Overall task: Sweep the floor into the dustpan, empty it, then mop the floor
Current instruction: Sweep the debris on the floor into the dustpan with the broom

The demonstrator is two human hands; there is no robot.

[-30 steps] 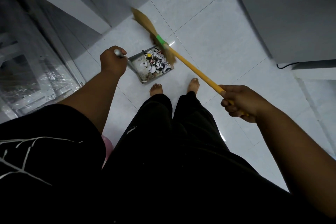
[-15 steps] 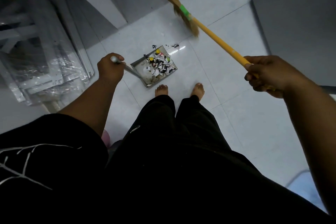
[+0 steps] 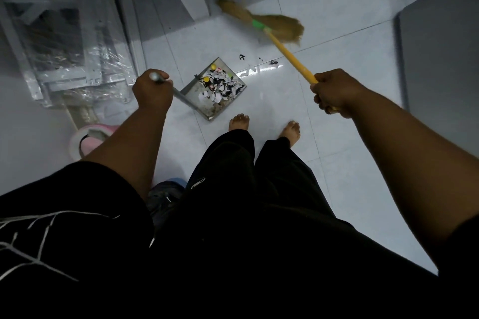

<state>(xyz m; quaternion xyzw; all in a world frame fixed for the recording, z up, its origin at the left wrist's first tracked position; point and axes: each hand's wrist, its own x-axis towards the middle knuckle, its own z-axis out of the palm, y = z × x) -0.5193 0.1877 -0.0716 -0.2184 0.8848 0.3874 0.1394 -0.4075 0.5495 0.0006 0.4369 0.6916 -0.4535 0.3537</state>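
Gripping — left hand [image 3: 153,90], metal dustpan's [image 3: 194,93] rod; right hand [image 3: 334,92], straw broom's [image 3: 281,27] yellow pole.

- One broom [image 3: 261,24], with one green band [image 3: 258,24] on it.
- One dustpan [image 3: 204,109].
- Two yellow round pieces [image 3: 213,67] in the pan, among paper scraps [image 3: 223,88] too jumbled to count.
- Three dark bits [image 3: 242,57] loose on the floor [image 3: 350,59] just beyond the pan.
- Two hands: left hand [image 3: 153,90], right hand [image 3: 334,93].
- Two bare feet [image 3: 239,122].
- One pink item [image 3: 88,141] at the left, kind unclear.
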